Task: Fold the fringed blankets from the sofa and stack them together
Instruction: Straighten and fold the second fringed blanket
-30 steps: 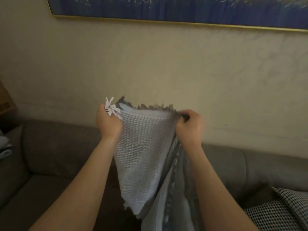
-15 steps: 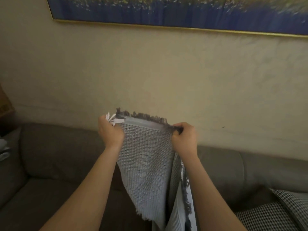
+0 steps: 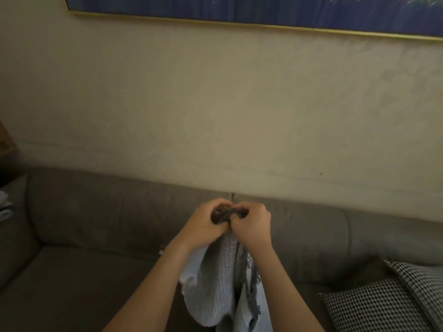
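Note:
A pale grey-blue waffle-knit blanket (image 3: 215, 286) with dark fringe hangs in front of me over the grey sofa (image 3: 100, 236). My left hand (image 3: 203, 225) and my right hand (image 3: 251, 224) are pressed together at its top edge, both gripping the bunched dark fringe between them. The blanket drops folded lengthwise between my forearms, its lower part out of view at the frame's bottom.
A black-and-white houndstooth cushion (image 3: 388, 300) lies on the sofa at the lower right. A bit of pale blue cloth (image 3: 4, 207) shows at the left edge. A beige wall with a gold-framed blue picture (image 3: 263, 8) rises behind the sofa.
My hands, held apart with the top edge stretched between them, have come together and dropped lower, doubling the blanket lengthwise.

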### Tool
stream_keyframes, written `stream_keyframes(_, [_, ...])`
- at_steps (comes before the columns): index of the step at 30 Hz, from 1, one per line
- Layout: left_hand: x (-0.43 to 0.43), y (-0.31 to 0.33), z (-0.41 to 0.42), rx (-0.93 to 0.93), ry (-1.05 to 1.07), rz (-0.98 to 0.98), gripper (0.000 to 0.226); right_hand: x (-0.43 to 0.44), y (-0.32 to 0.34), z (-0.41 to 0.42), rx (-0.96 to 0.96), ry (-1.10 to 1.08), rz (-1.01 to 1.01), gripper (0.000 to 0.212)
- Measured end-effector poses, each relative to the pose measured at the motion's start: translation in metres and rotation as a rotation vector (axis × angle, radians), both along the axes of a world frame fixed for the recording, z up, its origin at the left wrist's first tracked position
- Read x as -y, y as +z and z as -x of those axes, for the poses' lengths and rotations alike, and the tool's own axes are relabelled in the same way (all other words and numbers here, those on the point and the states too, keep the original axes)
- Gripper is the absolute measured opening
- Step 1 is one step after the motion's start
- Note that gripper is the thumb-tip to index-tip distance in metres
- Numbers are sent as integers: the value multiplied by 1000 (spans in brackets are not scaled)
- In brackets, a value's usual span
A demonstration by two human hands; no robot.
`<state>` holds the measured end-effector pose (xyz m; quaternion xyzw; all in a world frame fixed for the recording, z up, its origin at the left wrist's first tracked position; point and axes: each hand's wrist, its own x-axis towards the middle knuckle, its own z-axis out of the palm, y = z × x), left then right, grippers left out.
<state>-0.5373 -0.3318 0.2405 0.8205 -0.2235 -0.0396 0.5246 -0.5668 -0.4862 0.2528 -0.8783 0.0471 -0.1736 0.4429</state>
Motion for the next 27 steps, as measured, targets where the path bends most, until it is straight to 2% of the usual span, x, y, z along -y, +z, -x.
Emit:
stream_keyframes(3, [2, -17, 1, 79, 138, -103, 24, 1, -10, 3, -34, 5, 36, 15])
stream_keyframes(6, [7, -20, 6, 46, 198, -157, 31, 0, -18, 3, -61, 35, 78, 13])
stream_keyframes(8, [10, -15, 7, -20, 184, -157, 33, 0, -21, 2, -58, 41, 115, 29])
stream_keyframes(10, [10, -9, 5, -78, 144, -184, 23, 3, -22, 0, -42, 65, 95, 37])
stream_keyframes(13, [9, 1, 0, -106, 97, -237, 13, 10, -23, -5, -27, 131, 36, 36])
stream_keyframes(18, [5, 12, -5, -12, -3, -393, 17, 10, -24, -9, -28, 116, 34, 27])
stream_keyframes(21, [2, 19, -11, 83, -52, -515, 17, 13, -29, -13, -75, 122, -112, 6])
stream_keyframes(25, [1, 26, -18, 140, -66, -544, 7, 11, -34, -12, -113, 249, -340, 27])
stream_keyframes(27, [0, 28, -20, 154, -70, -531, 13, 8, -35, -13, -108, 276, -362, 31])
